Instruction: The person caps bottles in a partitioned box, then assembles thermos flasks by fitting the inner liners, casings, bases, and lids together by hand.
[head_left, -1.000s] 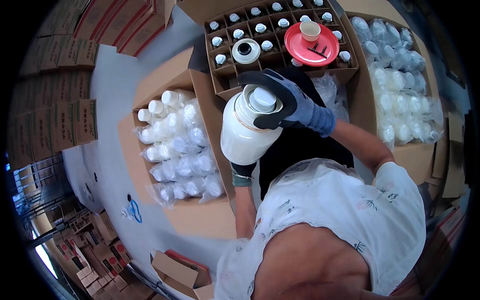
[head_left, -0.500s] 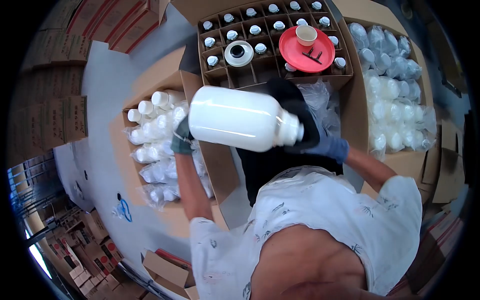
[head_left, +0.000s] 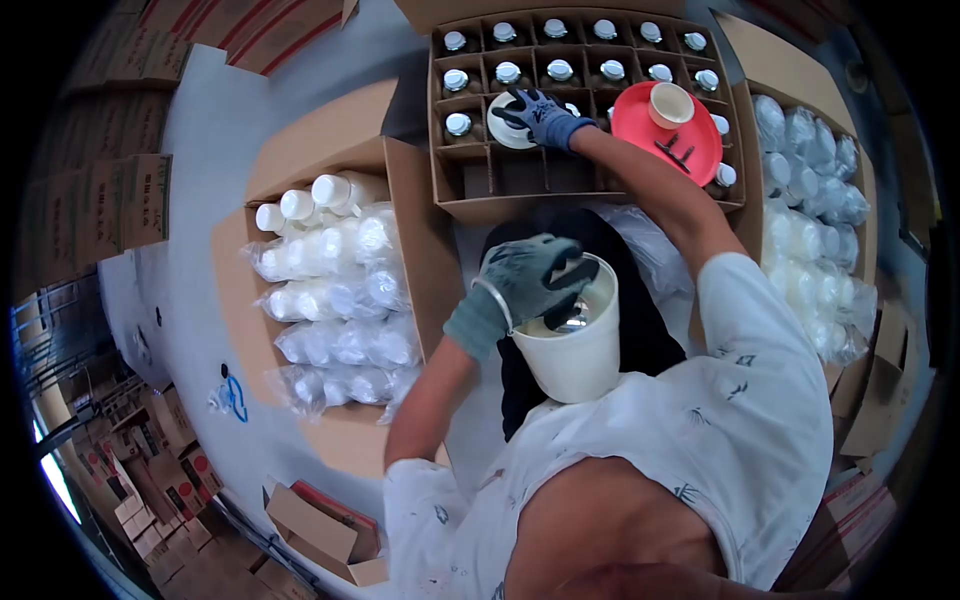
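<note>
My left hand (head_left: 530,280), in a grey-green glove, is curled over the top of a white plastic bottle (head_left: 572,362) standing on my lap. Its fingers are smeared by motion and hide most of the bottle's mouth. Something silvery shows beneath them. My right hand (head_left: 545,115), in a blue-grey glove, reaches forward to a round white lid-like disc (head_left: 512,136) resting on a divided carton (head_left: 590,206). The fingers close around the black knob at the disc's centre, partly covering it.
Several capped bottles (head_left: 560,70) stand in the carton's compartments. A red tray (head_left: 630,120) on it bears a cream cup (head_left: 671,105) and dark small pieces (head_left: 675,155). An open box (head_left: 425,240) with bagged white bottles (head_left: 335,300) is at left, another box (head_left: 780,60) at right.
The white bottle has turned from lying sideways in both hands to standing on my lap. My right hand has left it and moved forward to the disc; my left hand is now at its top.
</note>
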